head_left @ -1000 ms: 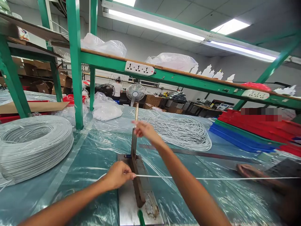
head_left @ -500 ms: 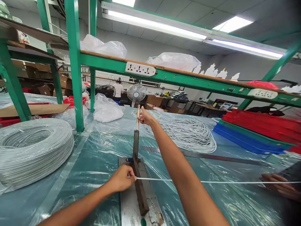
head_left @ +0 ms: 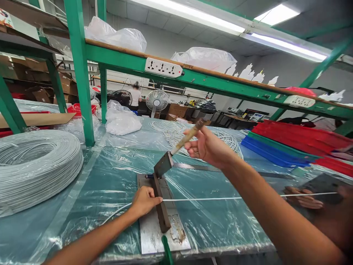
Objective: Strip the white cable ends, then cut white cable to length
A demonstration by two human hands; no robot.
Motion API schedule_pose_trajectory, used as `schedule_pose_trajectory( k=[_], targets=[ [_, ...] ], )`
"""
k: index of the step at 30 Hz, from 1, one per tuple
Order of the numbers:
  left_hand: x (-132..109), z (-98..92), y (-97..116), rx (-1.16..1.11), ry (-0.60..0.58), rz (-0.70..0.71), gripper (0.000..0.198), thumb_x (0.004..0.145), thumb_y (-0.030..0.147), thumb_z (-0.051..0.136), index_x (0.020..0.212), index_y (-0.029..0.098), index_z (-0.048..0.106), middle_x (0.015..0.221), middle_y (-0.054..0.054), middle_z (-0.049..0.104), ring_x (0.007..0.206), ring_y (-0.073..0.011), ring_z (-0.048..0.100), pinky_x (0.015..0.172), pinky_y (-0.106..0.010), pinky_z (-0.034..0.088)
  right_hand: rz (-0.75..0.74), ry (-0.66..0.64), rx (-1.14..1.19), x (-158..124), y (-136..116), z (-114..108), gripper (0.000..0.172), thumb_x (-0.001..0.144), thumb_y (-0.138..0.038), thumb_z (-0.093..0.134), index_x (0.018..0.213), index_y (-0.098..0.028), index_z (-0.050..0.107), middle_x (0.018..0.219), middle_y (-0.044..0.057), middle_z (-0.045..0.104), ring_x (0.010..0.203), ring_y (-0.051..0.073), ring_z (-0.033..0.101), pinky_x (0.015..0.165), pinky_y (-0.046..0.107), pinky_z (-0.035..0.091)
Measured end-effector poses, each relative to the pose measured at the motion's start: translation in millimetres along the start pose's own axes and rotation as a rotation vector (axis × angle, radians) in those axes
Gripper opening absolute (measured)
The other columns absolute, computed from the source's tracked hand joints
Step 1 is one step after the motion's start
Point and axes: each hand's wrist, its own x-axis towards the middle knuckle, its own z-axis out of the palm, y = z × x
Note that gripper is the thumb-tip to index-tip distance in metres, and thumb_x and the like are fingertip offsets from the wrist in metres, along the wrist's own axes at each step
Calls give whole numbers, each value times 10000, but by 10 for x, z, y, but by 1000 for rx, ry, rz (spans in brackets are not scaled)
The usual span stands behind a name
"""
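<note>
A guillotine-style lever cutter [head_left: 163,165] stands on a metal base plate [head_left: 176,235]. My right hand [head_left: 206,147] is closed around its worn handle [head_left: 187,139], which slants up to the right with the blade arm raised. Beside the cutter's bar, my left hand [head_left: 146,201] pinches a thin white cable [head_left: 204,199] between thumb and fingers. The cable lies across the bar and runs right, passing behind my right forearm. More of it trails left behind my left wrist. At the far right, another person's hand [head_left: 303,197] is at the cable.
A big coil of white cable [head_left: 41,180] sits at left. Behind the cutter lie loose cable bundles [head_left: 173,136] and a steel ruler [head_left: 198,167]. Stacked red and blue trays [head_left: 264,151] stand at right. A green shelf beam [head_left: 118,59] crosses above the bench.
My right hand has swung the cutter's handle from upright over to the right and nearer. The cable now shows left of my left hand too. The view has tipped downward.
</note>
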Motion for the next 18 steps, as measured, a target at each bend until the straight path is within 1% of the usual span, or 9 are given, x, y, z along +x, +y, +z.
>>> schedule_pose_trajectory(
  k=[2, 5, 7, 9, 10, 12, 14, 16, 18],
  targets=[
    [-28, 9, 4, 73, 38, 17, 345, 601, 403, 618, 471, 181, 389, 433, 72, 347, 462, -87, 339, 458, -224, 192, 53, 11, 13, -312, 101, 1, 405, 890, -508, 216, 843, -205, 480, 503, 4, 574, 412, 88, 511, 448, 179, 386],
    [-52, 4, 17, 153, 74, 45, 324, 628, 388, 595, 486, 182, 389, 461, 62, 372, 485, -96, 354, 471, -229, 203, 119, -54, 13, -734, 307, -7, 270, 835, -459, 438, 751, -206, 485, 556, 11, 597, 440, 97, 531, 451, 188, 419],
    [-49, -5, 20, 176, 87, 68, 325, 636, 393, 589, 495, 184, 385, 467, 61, 364, 492, -100, 357, 476, -230, 204, 185, -77, 10, -979, 453, 0, 252, 758, -440, 568, 750, -198, 496, 597, 7, 602, 458, 92, 536, 470, 192, 436],
    [-36, -13, 17, 197, 101, 78, 327, 640, 401, 589, 503, 186, 385, 467, 62, 360, 490, -101, 359, 476, -231, 203, 274, -58, 24, -1176, 593, 27, 299, 699, -431, 632, 858, -202, 525, 612, -6, 593, 449, 86, 529, 467, 194, 438],
    [-29, -15, 16, 208, 111, 79, 328, 643, 406, 587, 506, 187, 386, 469, 61, 366, 489, -102, 361, 477, -232, 203, 317, -44, 36, -1253, 657, 45, 367, 686, -421, 644, 961, -211, 522, 613, -13, 588, 440, 86, 526, 458, 197, 437],
    [-20, -15, 14, 221, 123, 83, 327, 652, 408, 581, 506, 186, 390, 478, 56, 389, 493, -103, 370, 478, -233, 205, 382, -8, 59, -1361, 768, 86, 566, 684, -389, 639, 1186, -242, 422, 616, -27, 579, 424, 90, 522, 451, 210, 441],
    [-20, -14, 17, 225, 129, 89, 329, 660, 407, 573, 502, 184, 390, 485, 54, 402, 497, -103, 376, 479, -233, 206, 423, 27, 83, -1420, 850, 126, 677, 689, -360, 611, 1289, -255, 315, 628, -33, 573, 411, 92, 518, 447, 222, 448],
    [-28, -14, 21, 228, 133, 84, 329, 660, 408, 573, 501, 184, 390, 483, 56, 398, 497, -102, 377, 478, -232, 206, 464, 52, 108, -1447, 906, 165, 647, 680, -338, 572, 1276, -247, 337, 618, -39, 550, 378, 81, 487, 417, 220, 443],
    [-37, -15, 25, 233, 135, 87, 331, 656, 411, 576, 502, 184, 389, 479, 59, 389, 495, -102, 376, 475, -231, 205, 517, 31, 131, -1459, 945, 203, 500, 664, -306, 537, 1149, -218, 451, 591, -45, 507, 357, 67, 443, 372, 206, 433]
  ],
)
